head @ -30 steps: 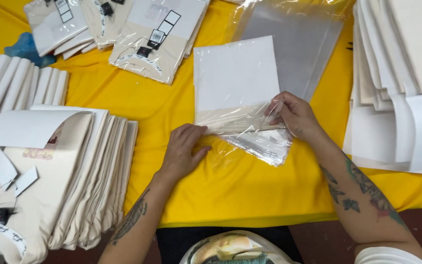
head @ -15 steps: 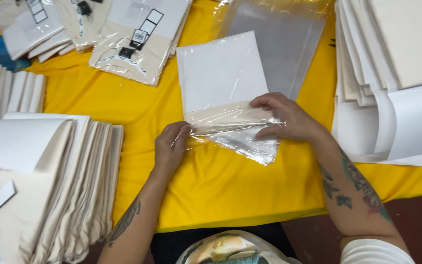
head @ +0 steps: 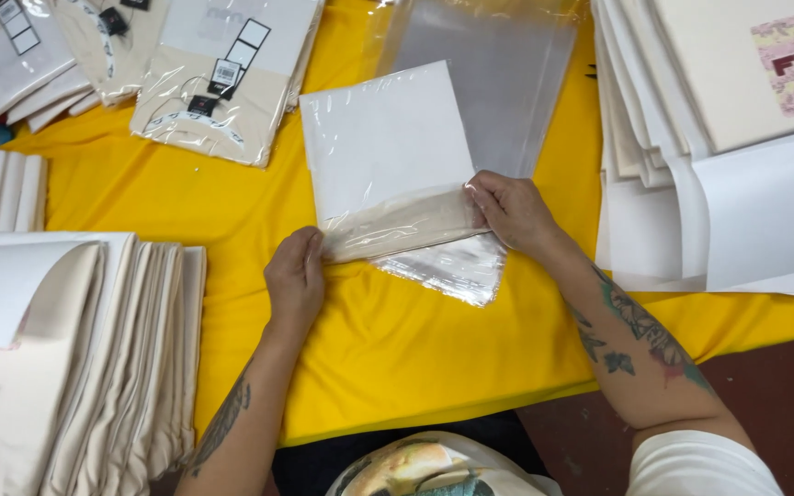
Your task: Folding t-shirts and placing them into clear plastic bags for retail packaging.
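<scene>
The clear plastic bag [head: 397,174] with a white card and a folded cream cloth item inside lies on the yellow cloth [head: 415,358] that covers the bench, and both hands are on its near end. The left hand [head: 294,280] rests palm down at the bag's near left corner, fingers together and curled over the edge, pressing on it rather than clamped round it. The right hand [head: 512,209] is at the bag's near right edge, its fingers pinched shut on the plastic where the cream fabric shows through. Between the two hands runs the cream fold inside the bag, and on the near side of that fold the bag's loose open flap [head: 452,271] lies crumpled and shiny on the yellow cloth.

Just beyond the bag, touching its far right side, lies a stack of empty clear bags [head: 498,64]. To the far left of the bag sit finished bagged items with black-and-white tags [head: 222,83], overlapping one another. Left of the bag, well apart and nearer the person, stands a fanned stack of folded cream pieces [head: 121,358]. Right of the bag, near the right forearm, lies a pile of cream and white sheets [head: 737,193], the top one bearing a pink printed patch.
</scene>
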